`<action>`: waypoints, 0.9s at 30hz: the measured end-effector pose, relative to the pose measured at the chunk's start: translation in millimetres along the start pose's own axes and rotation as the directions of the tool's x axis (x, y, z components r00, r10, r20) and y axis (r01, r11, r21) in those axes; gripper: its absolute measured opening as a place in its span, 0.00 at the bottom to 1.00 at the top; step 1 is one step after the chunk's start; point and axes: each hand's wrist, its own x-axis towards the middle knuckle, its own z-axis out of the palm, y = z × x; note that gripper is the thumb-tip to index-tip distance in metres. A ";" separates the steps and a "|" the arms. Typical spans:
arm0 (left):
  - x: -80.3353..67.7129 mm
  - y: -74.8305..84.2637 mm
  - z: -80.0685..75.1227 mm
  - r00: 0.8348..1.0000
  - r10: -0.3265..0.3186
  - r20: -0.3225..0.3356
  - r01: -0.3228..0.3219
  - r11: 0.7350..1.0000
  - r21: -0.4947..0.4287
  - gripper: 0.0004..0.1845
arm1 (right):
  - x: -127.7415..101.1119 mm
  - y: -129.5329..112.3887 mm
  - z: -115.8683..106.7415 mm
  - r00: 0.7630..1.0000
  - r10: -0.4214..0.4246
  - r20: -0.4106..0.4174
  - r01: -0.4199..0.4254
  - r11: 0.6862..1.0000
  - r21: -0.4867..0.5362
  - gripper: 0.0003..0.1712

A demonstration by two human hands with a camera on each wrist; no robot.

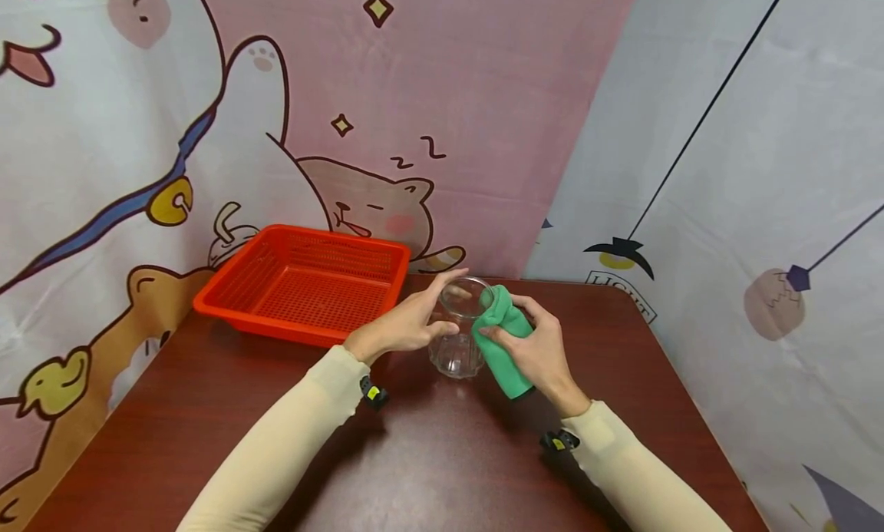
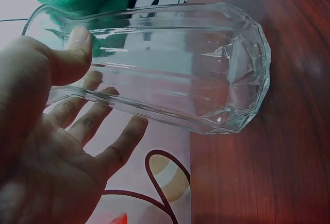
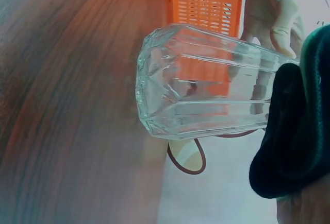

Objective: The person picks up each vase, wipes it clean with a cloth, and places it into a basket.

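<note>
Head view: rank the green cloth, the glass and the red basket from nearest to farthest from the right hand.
1. green cloth, held in the right hand.
2. glass, just left of it, against the cloth.
3. red basket, far left, at the table's back.

Long cream sleeves on both arms, bare hands, small black wrist clips with yellow-green markings

A dark reddish-brown wooden surface [image 1: 428, 455] fills the foreground under even, soft light. Behind it hangs a pink cartoon backdrop [image 1: 442, 94] with a sleeping cat and sparkles. To the right, a pale sheet [image 1: 760, 171] shows black lines and hanging lanterns.
</note>
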 end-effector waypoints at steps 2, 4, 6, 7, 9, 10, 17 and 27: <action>-0.6 1.2 -0.8 1.000 -0.006 0.004 0.005 1.000 0.018 0.55 | -0.1 -0.7 -0.4 1.000 -0.002 -0.007 0.002 1.000 0.016 0.34; -1.2 2.5 -1.5 1.000 -0.014 0.009 0.014 1.000 0.027 0.55 | -0.2 -1.0 -1.0 1.000 -0.003 -0.005 0.003 1.000 0.016 0.35; -1.7 3.3 -1.8 1.000 -0.017 0.014 0.017 0.999 0.033 0.55 | -0.1 -1.4 -2.0 1.000 -0.002 0.001 0.002 1.000 0.013 0.35; -1.9 3.7 -2.0 1.000 -0.017 0.017 0.016 0.999 0.036 0.55 | -0.1 -1.6 -2.5 1.000 -0.002 0.005 0.002 1.000 0.012 0.35; -2.0 4.1 -2.2 1.000 -0.011 0.022 0.010 0.999 0.033 0.55 | 0.1 -1.7 -3.3 1.000 -0.002 0.010 0.001 1.000 0.010 0.35; -2.1 4.1 -2.3 1.000 -0.005 0.025 0.004 0.999 0.032 0.55 | 0.3 -1.7 -3.7 1.000 -0.002 0.012 0.001 1.000 0.011 0.35; -2.1 4.1 -1.6 1.000 -0.003 0.018 0.002 0.999 0.044 0.54 | 1.2 -2.5 -5.2 1.000 -0.014 0.027 0.014 1.000 0.009 0.34; -2.4 5.9 0.1 1.000 -0.012 -0.002 0.012 0.998 0.066 0.54 | 1.6 -2.5 -6.8 0.999 -0.015 0.048 0.016 1.000 -0.023 0.34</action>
